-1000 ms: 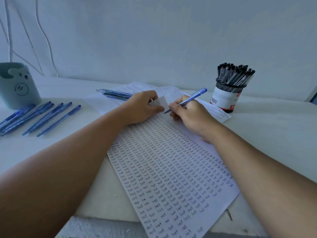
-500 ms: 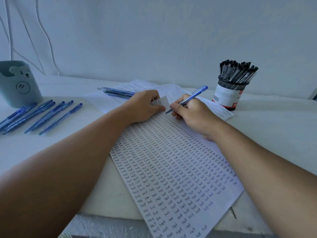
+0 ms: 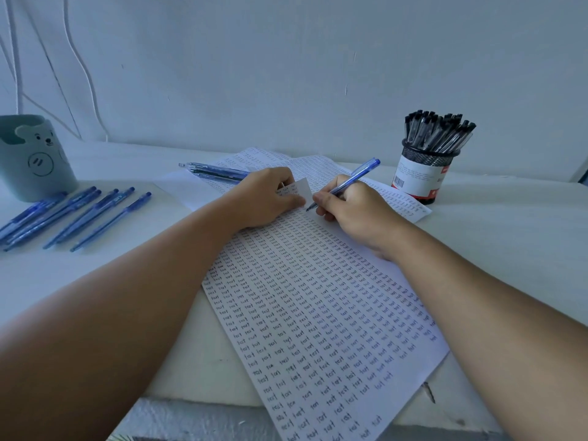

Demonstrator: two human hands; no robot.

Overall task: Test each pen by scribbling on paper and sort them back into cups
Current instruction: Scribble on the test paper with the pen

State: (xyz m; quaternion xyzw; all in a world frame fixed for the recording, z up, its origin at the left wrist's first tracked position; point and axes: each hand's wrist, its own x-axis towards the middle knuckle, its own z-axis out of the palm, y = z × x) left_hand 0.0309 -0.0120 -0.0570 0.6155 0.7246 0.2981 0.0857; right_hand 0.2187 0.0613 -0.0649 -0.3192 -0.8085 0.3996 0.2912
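A sheet of paper (image 3: 318, 313) filled with rows of small handwritten words lies in front of me. My right hand (image 3: 353, 208) grips a blue pen (image 3: 353, 176) with its tip down on the sheet's far end. My left hand (image 3: 264, 198) pinches the folded-up top corner of the paper (image 3: 302, 190) just left of the pen tip. Several blue pens (image 3: 79, 214) lie in a row at the left. A teal bear cup (image 3: 31, 157) stands behind them. A black mesh cup (image 3: 423, 173) full of black pens stands at the right.
More written sheets (image 3: 404, 205) lie under the top one near the mesh cup. A few blue pens (image 3: 216, 171) rest behind my left hand. The white wall is close behind, with cables (image 3: 79, 65) hanging at the left. The table's front edge (image 3: 197, 399) runs below the paper.
The pen tip has shifted slightly on the paper near the folded corner. My left hand keeps pinching the corner. The view has drifted a little.
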